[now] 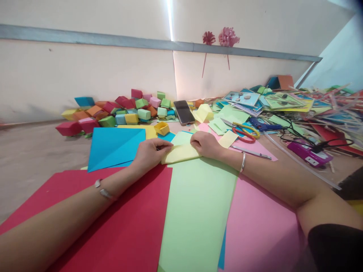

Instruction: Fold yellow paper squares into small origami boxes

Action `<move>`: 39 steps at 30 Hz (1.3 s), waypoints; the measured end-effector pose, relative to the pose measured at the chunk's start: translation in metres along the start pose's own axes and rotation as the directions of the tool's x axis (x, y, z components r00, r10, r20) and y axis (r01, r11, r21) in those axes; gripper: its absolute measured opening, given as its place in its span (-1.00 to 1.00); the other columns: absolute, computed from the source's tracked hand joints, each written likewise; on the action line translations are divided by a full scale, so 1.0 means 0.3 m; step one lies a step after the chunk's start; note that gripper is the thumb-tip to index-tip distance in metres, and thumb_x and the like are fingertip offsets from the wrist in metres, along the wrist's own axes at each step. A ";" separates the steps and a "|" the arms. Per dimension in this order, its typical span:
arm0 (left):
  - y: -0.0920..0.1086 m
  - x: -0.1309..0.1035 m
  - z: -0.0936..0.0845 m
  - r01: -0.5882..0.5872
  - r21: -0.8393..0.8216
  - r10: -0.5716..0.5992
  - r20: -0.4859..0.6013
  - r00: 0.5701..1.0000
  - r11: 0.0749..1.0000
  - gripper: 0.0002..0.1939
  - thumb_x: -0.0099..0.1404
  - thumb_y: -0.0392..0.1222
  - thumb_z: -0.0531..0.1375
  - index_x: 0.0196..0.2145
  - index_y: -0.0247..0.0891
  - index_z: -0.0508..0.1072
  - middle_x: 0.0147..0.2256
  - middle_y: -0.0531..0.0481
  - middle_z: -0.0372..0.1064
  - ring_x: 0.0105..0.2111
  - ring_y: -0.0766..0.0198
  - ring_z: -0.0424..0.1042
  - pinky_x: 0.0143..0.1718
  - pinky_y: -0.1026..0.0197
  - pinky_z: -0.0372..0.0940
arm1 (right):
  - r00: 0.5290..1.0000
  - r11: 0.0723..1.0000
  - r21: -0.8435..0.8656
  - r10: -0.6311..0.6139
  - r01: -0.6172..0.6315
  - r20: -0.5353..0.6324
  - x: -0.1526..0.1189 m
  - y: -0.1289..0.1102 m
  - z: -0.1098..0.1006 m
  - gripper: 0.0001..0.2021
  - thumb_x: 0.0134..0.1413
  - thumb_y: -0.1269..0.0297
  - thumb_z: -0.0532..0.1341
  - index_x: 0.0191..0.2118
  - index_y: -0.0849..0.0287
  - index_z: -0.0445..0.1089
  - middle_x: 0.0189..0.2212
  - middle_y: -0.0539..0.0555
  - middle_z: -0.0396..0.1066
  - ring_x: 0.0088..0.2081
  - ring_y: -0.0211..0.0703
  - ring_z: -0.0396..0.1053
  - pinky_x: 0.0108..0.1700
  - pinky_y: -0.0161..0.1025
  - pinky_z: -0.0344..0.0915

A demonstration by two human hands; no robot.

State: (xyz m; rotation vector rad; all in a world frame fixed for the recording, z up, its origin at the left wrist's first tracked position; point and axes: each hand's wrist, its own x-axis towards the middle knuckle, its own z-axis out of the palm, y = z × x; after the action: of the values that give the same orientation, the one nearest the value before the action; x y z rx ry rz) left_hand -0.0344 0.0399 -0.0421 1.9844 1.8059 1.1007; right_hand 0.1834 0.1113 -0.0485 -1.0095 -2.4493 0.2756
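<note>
A folded strip of pale yellow paper (181,152) lies across a light green sheet (198,204). My left hand (151,153) pinches its left end between thumb and fingers. At the other end my right hand (207,145) is closed on the strip, its fingers curled under. Red paper (121,211) spreads below my left forearm, and pink paper (261,223) below my right. Just beyond my left hand lies a blue sheet (116,145) with a diagonal crease. A small open yellow paper box (162,129) stands past the strip.
Many coloured paper boxes (124,109) are heaped by the wall. A phone (184,112), scissors (245,134), a utility knife (252,152), a blue glue gun (265,125) and a purple power strip (309,153) with cables lie behind and right. Paper scraps and sticks pile up farther right.
</note>
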 end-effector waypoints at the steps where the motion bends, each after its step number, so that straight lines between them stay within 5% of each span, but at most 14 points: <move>1: -0.002 0.000 0.001 -0.023 0.013 0.023 0.005 1.000 1.000 -0.76 0.05 0.00 0.22 -0.47 -0.13 0.64 -0.41 -0.04 0.60 -0.45 0.15 0.46 -0.45 0.21 0.30 | 1.000 1.000 -0.008 0.001 -0.001 0.005 -0.001 -0.001 0.001 -0.82 0.10 0.48 0.10 -0.41 0.21 0.44 -0.36 0.12 0.44 -0.28 -0.13 0.33 -0.27 -0.26 0.13; 13: -0.032 0.006 0.017 -0.315 0.187 0.306 0.076 0.949 0.930 -0.70 0.22 -0.07 0.13 -0.32 -0.14 0.66 -0.44 -0.08 0.48 -0.45 0.19 0.38 -0.45 0.21 0.24 | 0.996 0.997 -0.074 0.004 0.003 0.094 0.002 -0.032 -0.018 -0.84 0.09 0.47 0.16 -0.31 0.17 0.49 -0.33 0.08 0.39 -0.31 -0.18 0.30 -0.35 -0.30 0.06; 16: -0.025 0.011 0.020 -0.442 0.236 0.427 0.116 0.897 0.865 -0.68 0.29 -0.09 0.09 -0.39 -0.08 0.66 -0.29 -0.13 0.51 -0.31 0.13 0.38 -0.29 0.13 0.27 | 0.993 0.996 -0.082 -0.026 0.035 0.116 0.001 -0.034 -0.017 -0.82 0.13 0.43 0.17 -0.35 0.15 0.54 -0.35 0.08 0.36 -0.31 -0.19 0.30 -0.37 -0.30 0.04; 21: -0.033 0.030 0.015 -0.634 0.266 0.563 0.299 0.770 0.726 -0.63 0.38 -0.19 0.00 -0.20 -0.10 0.63 -0.19 -0.12 0.53 -0.21 0.09 0.38 -0.18 0.10 0.28 | 0.992 0.992 -0.107 -0.049 0.062 0.120 0.005 -0.030 -0.014 -0.79 0.14 0.43 0.16 -0.37 0.15 0.55 -0.37 0.09 0.36 -0.32 -0.19 0.29 -0.40 -0.30 0.00; 26: -0.015 0.043 0.011 -0.571 0.249 0.460 0.387 0.799 0.782 -0.61 0.40 -0.17 -0.04 -0.16 -0.16 0.61 -0.20 -0.10 0.51 -0.25 0.17 0.43 -0.24 0.18 0.27 | 0.989 0.991 -0.114 -0.050 0.066 0.137 0.007 -0.036 -0.021 -0.78 0.12 0.47 0.15 -0.40 0.17 0.55 -0.38 0.08 0.36 -0.33 -0.21 0.27 -0.40 -0.31 0.00; 33: 0.052 -0.009 0.021 -0.535 0.443 0.402 0.362 0.841 0.719 -0.68 0.42 -0.15 0.01 -0.21 -0.18 0.57 -0.23 -0.14 0.48 -0.18 0.03 0.34 -0.29 0.09 0.16 | 0.987 0.987 -0.148 -0.044 0.067 0.155 0.006 -0.043 -0.024 -0.78 0.14 0.45 0.13 -0.37 0.20 0.55 -0.37 0.07 0.35 -0.32 -0.23 0.27 -0.41 -0.33 -0.02; 39: 0.048 -0.027 0.006 -0.717 0.296 0.590 0.416 0.692 0.631 -0.62 0.42 -0.33 -0.05 -0.23 -0.22 0.58 -0.27 -0.11 0.52 -0.23 0.14 0.40 -0.28 0.15 0.24 | 0.985 0.984 -0.166 -0.036 0.065 0.171 0.011 -0.039 -0.020 -0.79 0.14 0.46 0.13 -0.34 0.19 0.54 -0.34 0.07 0.35 -0.33 -0.24 0.25 -0.41 -0.32 -0.04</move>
State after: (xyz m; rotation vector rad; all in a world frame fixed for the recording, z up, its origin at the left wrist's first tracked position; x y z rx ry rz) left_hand -0.0220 0.0299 -0.0372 3.0554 1.2390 0.4880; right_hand 0.1774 0.1054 -0.0380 -1.0299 -2.6846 0.1392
